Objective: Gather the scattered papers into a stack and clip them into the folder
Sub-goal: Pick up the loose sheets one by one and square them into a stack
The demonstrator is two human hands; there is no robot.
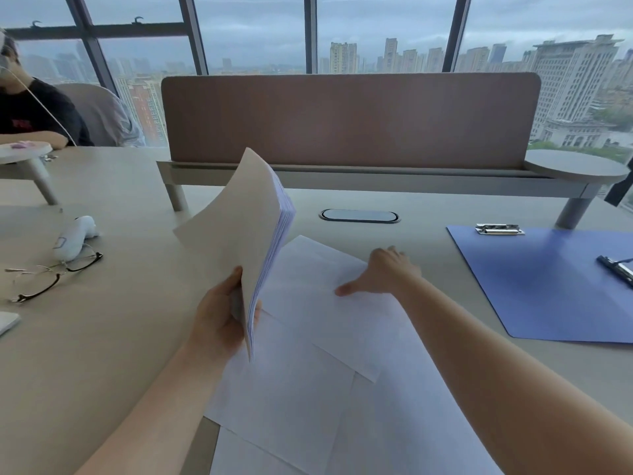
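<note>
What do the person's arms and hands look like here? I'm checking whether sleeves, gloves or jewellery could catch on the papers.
Both forearms are bare as far as the frame shows: no sleeve reaches them. The left hand and the right hand wear no gloves. No watch, bracelet or ring is visible on either, though some fingers are partly hidden.

I have just one camera, and it sits up on my head. It looks forward and down over the desk (102, 337), close to my two arms, and far ahead it sees the brown divider (349, 121) and the big windows (253, 36).
</note>
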